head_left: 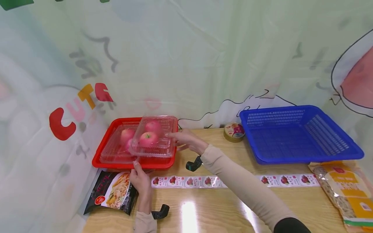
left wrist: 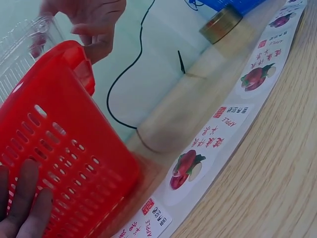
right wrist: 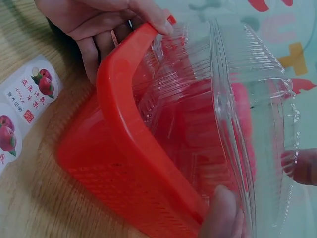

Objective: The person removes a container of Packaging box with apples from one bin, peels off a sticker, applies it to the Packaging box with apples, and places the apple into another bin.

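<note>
A clear plastic fruit box (head_left: 167,149) with two red apples (head_left: 148,139) showing through it stands tilted over the right part of a red basket (head_left: 159,163). Its right side is between the thumb and fingers of my right hand (head_left: 189,141); in the right wrist view the thumb (right wrist: 223,210) shows on the near side. Another clear box (head_left: 109,157) with apples (head_left: 127,136) lies at the basket's left. My left hand (head_left: 141,181) grips the basket's front rim, thumb over the top and fingers (left wrist: 25,191) against the slotted outer wall.
A blue basket (head_left: 279,139) stands at right, beside a round tin (head_left: 234,132). A strip of apple labels (head_left: 189,182) runs across the wooden table (head_left: 215,207). A noodle packet (head_left: 113,191) lies front left, an orange-labelled bag (head_left: 344,191) far right. A printed curtain (head_left: 189,64) hangs behind.
</note>
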### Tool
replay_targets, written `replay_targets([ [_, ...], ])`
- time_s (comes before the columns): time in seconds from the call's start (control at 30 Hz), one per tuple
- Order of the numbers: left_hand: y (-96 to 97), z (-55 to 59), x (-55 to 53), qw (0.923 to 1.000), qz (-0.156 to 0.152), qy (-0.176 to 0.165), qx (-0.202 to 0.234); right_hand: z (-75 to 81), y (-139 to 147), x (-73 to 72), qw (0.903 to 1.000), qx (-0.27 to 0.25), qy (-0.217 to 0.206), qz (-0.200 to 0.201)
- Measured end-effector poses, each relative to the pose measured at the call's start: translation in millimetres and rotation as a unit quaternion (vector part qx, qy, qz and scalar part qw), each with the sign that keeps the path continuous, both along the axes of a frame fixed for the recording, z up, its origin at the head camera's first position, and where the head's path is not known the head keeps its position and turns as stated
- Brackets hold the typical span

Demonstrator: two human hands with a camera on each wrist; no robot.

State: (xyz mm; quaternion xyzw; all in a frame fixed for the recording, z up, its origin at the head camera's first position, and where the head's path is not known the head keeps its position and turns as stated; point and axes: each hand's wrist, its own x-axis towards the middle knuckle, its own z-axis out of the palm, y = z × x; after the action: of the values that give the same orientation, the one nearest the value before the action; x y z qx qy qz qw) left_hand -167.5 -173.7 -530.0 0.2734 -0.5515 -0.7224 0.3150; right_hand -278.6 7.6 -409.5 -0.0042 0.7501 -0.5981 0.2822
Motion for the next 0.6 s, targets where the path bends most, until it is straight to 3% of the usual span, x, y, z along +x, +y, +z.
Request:
replay_targets([
  [0.17, 0.9, -1.2, 1.6, 0.9998, -0.005, 0.019, -0.007, -2.1, -4, 1.9, 0.9997, -0.02, 0.013, 0.006],
  [0.3, 2.5, -0.5, 2.0, 0.9995, -0.009, 0.03, -0.01, 4.4, -7, 5.4, 0.9981, -0.022, 0.048, 0.033],
  [0.5, 1.3, 1.1, -0.9, 0.999, 0.003, 0.043, 0.005, 24.8, -15, 8.4, 0.9906, 0.056, 0.114, 0.051],
  [0.6, -0.1, 0.7, -1.6, 0.9988, 0.007, 0.047, 0.01, 30.9, -18, 7.0, 0.9863, 0.089, 0.127, 0.056],
])
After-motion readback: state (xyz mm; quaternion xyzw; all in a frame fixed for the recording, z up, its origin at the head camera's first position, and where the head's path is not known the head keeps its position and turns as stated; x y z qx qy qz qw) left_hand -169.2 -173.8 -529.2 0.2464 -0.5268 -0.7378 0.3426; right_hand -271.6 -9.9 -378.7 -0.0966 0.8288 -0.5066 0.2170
